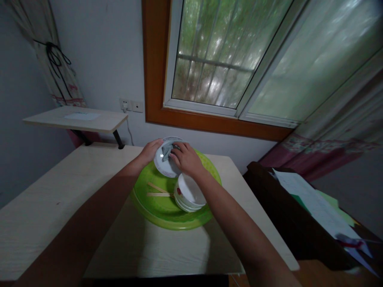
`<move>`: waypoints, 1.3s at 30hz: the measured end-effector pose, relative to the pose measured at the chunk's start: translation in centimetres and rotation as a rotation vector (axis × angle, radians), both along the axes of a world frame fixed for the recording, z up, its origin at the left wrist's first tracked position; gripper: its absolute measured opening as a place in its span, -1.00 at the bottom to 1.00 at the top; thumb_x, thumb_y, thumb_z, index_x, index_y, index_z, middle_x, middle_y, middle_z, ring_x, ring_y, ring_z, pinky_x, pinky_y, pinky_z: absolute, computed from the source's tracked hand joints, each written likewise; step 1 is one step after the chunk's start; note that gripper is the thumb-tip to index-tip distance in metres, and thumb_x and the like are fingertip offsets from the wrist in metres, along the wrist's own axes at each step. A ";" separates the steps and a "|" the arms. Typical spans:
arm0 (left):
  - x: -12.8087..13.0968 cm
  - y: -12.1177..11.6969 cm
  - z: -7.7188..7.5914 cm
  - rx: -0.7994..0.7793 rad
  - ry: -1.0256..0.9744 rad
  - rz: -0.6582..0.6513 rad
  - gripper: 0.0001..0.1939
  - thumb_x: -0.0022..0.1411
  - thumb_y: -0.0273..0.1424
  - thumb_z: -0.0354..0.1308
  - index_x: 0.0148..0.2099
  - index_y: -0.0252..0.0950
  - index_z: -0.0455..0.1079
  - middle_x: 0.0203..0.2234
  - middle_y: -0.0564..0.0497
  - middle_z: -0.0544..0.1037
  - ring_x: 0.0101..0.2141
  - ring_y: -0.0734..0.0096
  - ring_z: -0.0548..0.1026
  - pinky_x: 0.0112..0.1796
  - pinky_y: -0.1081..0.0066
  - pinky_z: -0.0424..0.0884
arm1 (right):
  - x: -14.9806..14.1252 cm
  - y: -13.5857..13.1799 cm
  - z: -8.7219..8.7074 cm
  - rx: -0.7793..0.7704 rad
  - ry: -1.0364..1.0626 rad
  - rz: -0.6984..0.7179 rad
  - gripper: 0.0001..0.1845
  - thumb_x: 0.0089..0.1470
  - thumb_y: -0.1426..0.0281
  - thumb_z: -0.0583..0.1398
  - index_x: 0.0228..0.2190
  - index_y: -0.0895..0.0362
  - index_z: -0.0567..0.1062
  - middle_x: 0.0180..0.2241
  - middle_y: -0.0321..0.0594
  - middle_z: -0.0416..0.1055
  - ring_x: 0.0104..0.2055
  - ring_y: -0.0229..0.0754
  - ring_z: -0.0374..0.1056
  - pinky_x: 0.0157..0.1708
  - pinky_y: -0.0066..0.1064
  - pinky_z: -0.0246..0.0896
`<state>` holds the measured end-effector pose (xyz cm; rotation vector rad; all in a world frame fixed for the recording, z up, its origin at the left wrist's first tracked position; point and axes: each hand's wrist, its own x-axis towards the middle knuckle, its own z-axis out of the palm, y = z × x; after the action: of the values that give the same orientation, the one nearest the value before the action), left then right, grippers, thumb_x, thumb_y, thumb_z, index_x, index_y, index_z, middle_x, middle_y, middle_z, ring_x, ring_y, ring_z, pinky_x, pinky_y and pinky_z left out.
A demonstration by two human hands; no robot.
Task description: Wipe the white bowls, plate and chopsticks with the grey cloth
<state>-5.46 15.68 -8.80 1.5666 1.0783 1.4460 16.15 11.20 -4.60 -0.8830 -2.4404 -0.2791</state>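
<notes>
- over the far half of a round green tray (176, 224), a white plate (167, 170) is held up, tilted with its inner face towards the camera.
- the left hand (149, 152) has its fingers closed on the plate's left edge, gripping it.
- the right hand (188, 158) has its fingers bent and closed on a grey cloth (167, 150), pressing it against the inside of the plate.
- below the right wrist, a stack of white bowls (190, 196) sits on the right part of the tray; a red mark shows on the side of one.
- left of the bowls, light wooden chopsticks (158, 194) lie on the tray in a narrow v, their joined end beside the stack.
- the tray rests on a pale wooden table (44, 199), and both forearms reach across the table.
- at the back left, a small raised shelf (104, 119) stands on black legs, a white sheet (82, 116) lying flat on it.
- behind, a wall socket (125, 104) has a plug and white cord in it, near an orange-brown window frame (209, 126).
- off to the right, papers (311, 195) lie on a dark surface.
</notes>
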 end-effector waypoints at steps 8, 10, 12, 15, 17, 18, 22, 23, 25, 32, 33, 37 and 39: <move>0.0 -1.0 0.8 0.021 0.007 0.040 -0.55 0.19 0.00 0.11 -0.25 -0.32 0.49 -0.29 -0.04 0.57 -0.25 0.27 0.45 -0.12 0.35 0.36 | -0.1 -0.7 0.2 -0.063 -0.052 0.186 -0.66 0.36 0.31 0.04 -0.01 0.16 0.51 0.06 -0.01 0.40 0.11 0.01 0.27 0.15 -0.10 0.20; 0.1 -1.1 0.9 0.023 0.022 0.046 -0.54 0.19 0.00 0.11 -0.24 -0.33 0.50 -0.29 -0.05 0.57 -0.24 0.26 0.45 -0.11 0.35 0.36 | -0.1 -0.8 0.2 -0.116 -0.032 0.205 -0.64 0.36 0.28 0.04 0.05 0.16 0.47 0.05 -0.03 0.42 0.10 -0.02 0.29 0.16 -0.12 0.21; 0.1 -1.1 1.0 0.027 0.041 0.053 -0.53 0.19 0.01 0.10 -0.25 -0.33 0.50 -0.31 -0.05 0.57 -0.25 0.26 0.45 -0.12 0.34 0.36 | -0.1 -0.9 0.1 -0.161 -0.002 0.199 -0.61 0.36 0.26 0.05 0.10 0.17 0.42 0.04 -0.03 0.44 0.11 -0.04 0.31 0.16 -0.13 0.21; 0.0 -1.1 1.0 0.021 0.056 0.068 -0.51 0.19 0.03 0.09 -0.25 -0.33 0.50 -0.32 -0.05 0.57 -0.27 0.26 0.44 -0.15 0.34 0.36 | -0.1 -0.8 -0.1 -0.165 -0.003 0.213 -0.61 0.37 0.24 0.03 0.07 0.15 0.45 0.08 -0.02 0.41 0.15 -0.04 0.29 0.20 -0.13 0.19; 0.0 -1.1 1.0 0.018 0.050 0.085 -0.51 0.19 0.03 0.09 -0.24 -0.34 0.51 -0.31 -0.05 0.58 -0.26 0.26 0.45 -0.15 0.34 0.36 | -0.1 -0.7 -0.3 -0.148 -0.007 0.210 -0.61 0.37 0.23 0.03 0.05 0.14 0.49 0.10 0.00 0.37 0.15 -0.03 0.28 0.19 -0.12 0.20; 0.0 -1.1 1.0 0.019 0.046 0.093 -0.50 0.19 0.03 0.09 -0.23 -0.34 0.51 -0.31 -0.05 0.58 -0.26 0.26 0.45 -0.15 0.34 0.36 | -0.1 -0.6 -0.4 -0.142 -0.005 0.193 -0.60 0.37 0.22 0.04 0.04 0.15 0.50 0.09 0.02 0.36 0.13 -0.02 0.29 0.17 -0.11 0.22; 0.0 -1.1 1.0 0.025 0.029 0.096 -0.48 0.19 0.04 0.09 -0.20 -0.34 0.52 -0.28 -0.06 0.59 -0.25 0.25 0.47 -0.14 0.33 0.37 | -0.1 -0.2 -0.6 -0.117 -0.009 0.097 -0.56 0.36 0.16 0.04 -0.01 0.18 0.53 -0.02 0.04 0.38 0.01 -0.01 0.32 0.09 -0.08 0.27; 0.0 -1.1 1.0 0.026 0.030 0.095 -0.49 0.20 0.03 0.09 -0.19 -0.34 0.53 -0.28 -0.06 0.60 -0.25 0.25 0.47 -0.14 0.34 0.37 | -0.1 -0.1 -0.6 -0.108 -0.011 0.086 -0.56 0.36 0.15 0.03 -0.04 0.18 0.54 -0.03 0.04 0.40 0.01 -0.01 0.31 0.10 -0.08 0.26; -0.1 -1.1 1.0 0.033 0.042 0.095 -0.50 0.22 0.01 0.07 -0.18 -0.34 0.53 -0.28 -0.06 0.59 -0.26 0.26 0.47 -0.16 0.34 0.36 | 0.0 0.0 -0.7 -0.094 -0.015 0.083 -0.55 0.37 0.15 0.01 -0.09 0.19 0.54 -0.04 0.04 0.42 0.03 0.00 0.31 0.11 -0.08 0.25; -0.2 -1.2 1.0 0.041 0.056 0.095 -0.50 0.23 0.01 0.06 -0.18 -0.34 0.52 -0.29 -0.04 0.59 -0.26 0.28 0.46 -0.17 0.35 0.36 | 0.0 -0.2 -0.5 -0.103 -0.032 0.147 -0.57 0.39 0.18 -0.02 -0.14 0.17 0.55 -0.09 -0.02 0.48 0.18 0.00 0.25 0.23 -0.07 0.13; -0.2 -1.1 0.9 0.046 0.055 0.096 -0.50 0.23 0.01 0.06 -0.18 -0.34 0.52 -0.29 -0.04 0.59 -0.26 0.28 0.46 -0.16 0.35 0.36 | 0.1 -0.2 -0.4 -0.101 -0.037 0.168 -0.58 0.39 0.20 -0.01 -0.13 0.16 0.56 -0.10 -0.04 0.49 0.20 0.00 0.24 0.25 -0.06 0.10; -0.1 -1.1 0.9 0.051 0.055 0.101 -0.51 0.23 0.01 0.07 -0.22 -0.34 0.50 -0.30 -0.04 0.58 -0.27 0.29 0.46 -0.15 0.35 0.37 | 0.1 -0.4 0.0 -0.093 -0.029 0.224 -0.59 0.38 0.23 0.00 -0.04 0.12 0.57 -0.08 -0.09 0.52 0.22 0.00 0.20 0.26 -0.04 0.07; -0.1 -1.1 0.9 0.043 0.057 0.097 -0.50 0.22 0.02 0.06 -0.22 -0.34 0.50 -0.31 -0.04 0.58 -0.27 0.28 0.46 -0.15 0.34 0.38 | 0.1 -0.5 0.1 -0.102 -0.022 0.229 -0.58 0.39 0.23 0.00 0.01 0.10 0.56 -0.05 -0.10 0.51 0.19 0.00 0.22 0.23 -0.05 0.12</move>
<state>-5.52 14.61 -7.86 1.6135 1.1779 1.5064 16.21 10.68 -4.55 -0.6357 -2.5658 -0.0819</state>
